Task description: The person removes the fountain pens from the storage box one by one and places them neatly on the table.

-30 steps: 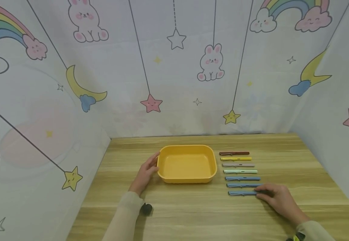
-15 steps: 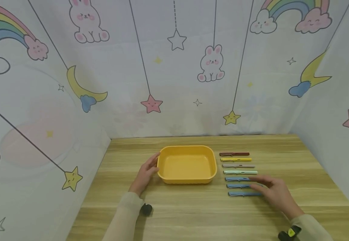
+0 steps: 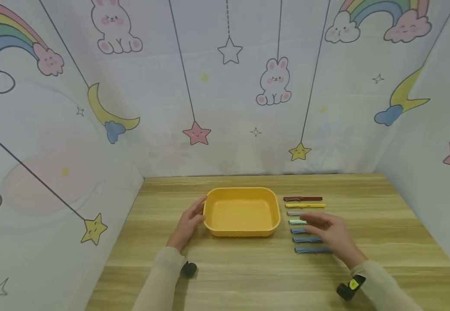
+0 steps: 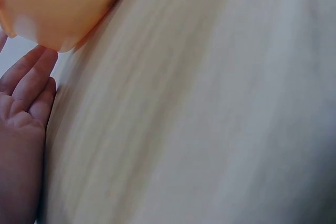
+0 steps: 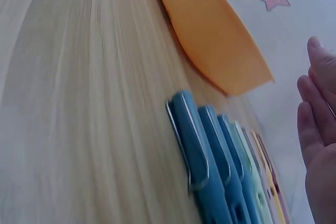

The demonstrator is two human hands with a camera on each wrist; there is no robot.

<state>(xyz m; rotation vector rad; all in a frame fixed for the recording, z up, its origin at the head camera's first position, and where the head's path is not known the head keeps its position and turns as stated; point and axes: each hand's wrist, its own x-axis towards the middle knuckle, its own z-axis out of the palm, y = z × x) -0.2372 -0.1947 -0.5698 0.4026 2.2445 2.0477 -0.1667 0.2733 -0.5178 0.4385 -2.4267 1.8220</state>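
Observation:
A yellow rectangular tray [image 3: 242, 214] sits on the table, nothing in it. My left hand [image 3: 186, 224] rests on its left side; in the left wrist view, the fingers [image 4: 37, 80] reach its orange-looking wall [image 4: 68, 9]. Right of the tray lies a column of clip pens: a dark red pen [image 3: 302, 198] at the back, then a yellow pen [image 3: 305, 206], a greyish pen [image 3: 293, 214], a mint green pen [image 3: 296, 222] and three blue ones, the front blue pen [image 3: 312, 250] nearest me. Over their right ends hovers my right hand [image 3: 335, 237], holding nothing, its fingers loosely extended.
The wood-grain table [image 3: 248, 276] is bounded at the back and both sides by pale cloth walls [image 3: 225, 99] printed with rabbits, stars and rainbows. Each wrist carries a small dark camera, such as the right wrist camera [image 3: 350, 288].
My right hand has left the front blue pen, lifted, and moved back and left over the middle of the column. The left hand, tray and pens stay where they were.

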